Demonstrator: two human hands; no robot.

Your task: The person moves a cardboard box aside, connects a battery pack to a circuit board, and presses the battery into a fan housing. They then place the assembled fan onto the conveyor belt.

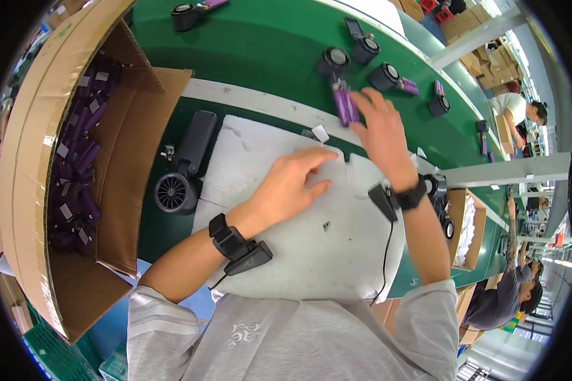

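Observation:
My left hand [292,184] hovers over a white foam pad [279,254], thumb and forefinger apart, with nothing between them. Beyond the pad's far edge, my right hand [381,130] is open beside a purple battery pack [345,106]. Its thumb and fingers are spread just right of the pack; whether they touch it I cannot tell. The pack lies by a dark round fan head [334,60], with what look like wires between them. A small white tag [320,133] rests at the pad's far edge. Left of the pad lies a dark grey handheld fan [175,192] with its handle [197,143].
A large cardboard box [117,152] at left holds many purple battery packs [79,159]. More fan heads [384,76] with packs lie on the green conveyor belt [248,57]. At right stand a metal post [508,171] and a carton of white material [467,228]. Other people work farther right.

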